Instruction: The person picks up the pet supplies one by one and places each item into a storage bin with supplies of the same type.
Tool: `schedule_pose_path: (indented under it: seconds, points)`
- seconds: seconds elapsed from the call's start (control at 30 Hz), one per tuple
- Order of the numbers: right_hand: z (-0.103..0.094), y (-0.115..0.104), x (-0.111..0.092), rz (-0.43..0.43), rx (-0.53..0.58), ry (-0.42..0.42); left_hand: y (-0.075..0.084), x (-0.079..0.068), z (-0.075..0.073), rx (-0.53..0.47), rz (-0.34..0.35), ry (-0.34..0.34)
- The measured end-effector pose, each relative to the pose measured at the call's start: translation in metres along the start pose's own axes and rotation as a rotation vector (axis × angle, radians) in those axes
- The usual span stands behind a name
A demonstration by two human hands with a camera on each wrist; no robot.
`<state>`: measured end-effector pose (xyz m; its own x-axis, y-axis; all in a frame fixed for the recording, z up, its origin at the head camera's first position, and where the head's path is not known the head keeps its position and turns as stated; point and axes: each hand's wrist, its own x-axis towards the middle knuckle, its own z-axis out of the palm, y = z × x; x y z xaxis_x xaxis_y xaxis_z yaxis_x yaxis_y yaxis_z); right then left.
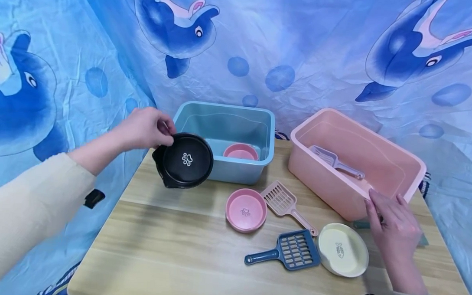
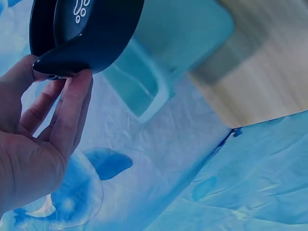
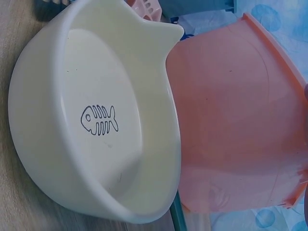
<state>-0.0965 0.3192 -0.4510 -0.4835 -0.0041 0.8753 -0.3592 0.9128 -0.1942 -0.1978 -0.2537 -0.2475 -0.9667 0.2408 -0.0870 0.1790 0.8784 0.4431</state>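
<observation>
My left hand (image 1: 152, 128) pinches the edge of a black pet bowl (image 1: 188, 160) between thumb and fingers. The bowl is tilted, its white paw print facing the head camera, in front of the blue bin (image 1: 235, 171). In the left wrist view the thumb and fingertips meet the bowl's (image 2: 101, 38) wall. My right hand (image 1: 397, 222) rests with its fingertips at the near rim of the pink bin (image 1: 320, 181). Beneath that hand lies a teal tool (image 1: 361, 224), partly hidden. Beside it stands a cream bowl (image 1: 342, 250) with a fishbone drawing.
Inside the blue bin sits a pink bowl (image 1: 241, 151); a lilac litter scoop (image 1: 348, 170) lies in the pink bin. Another pink bowl (image 1: 246, 210), a pink slotted scoop (image 1: 281, 199) and a dark blue scoop (image 1: 295, 250) lie on the wooden table (image 1: 158, 257). Dolphin-print sheeting (image 1: 247, 43) hangs behind.
</observation>
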Motion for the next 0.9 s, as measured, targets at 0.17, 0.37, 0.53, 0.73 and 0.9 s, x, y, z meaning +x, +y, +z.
schedule_pose_path:
  seconds: [0.17,0.37,0.53,0.73,0.9]
  points:
    - [0.001,-0.002,0.001,-0.014,0.001,0.036,0.005,0.029,-0.012,-0.128,-0.112,-0.033]
    - [0.001,-0.004,0.002,-0.027,0.013,0.056,0.010,0.063,-0.018,-0.115,-0.128,-0.017]
    - [0.001,-0.006,0.004,-0.028,0.032,0.062,0.011,0.088,-0.013,0.034,-0.040,0.032]
    - [0.000,-0.005,0.005,-0.028,0.037,0.048,0.000,0.115,0.001,0.072,0.048,0.039]
    - [-0.001,-0.003,0.006,-0.027,0.027,0.033,-0.015,0.133,0.016,0.094,0.126,0.022]
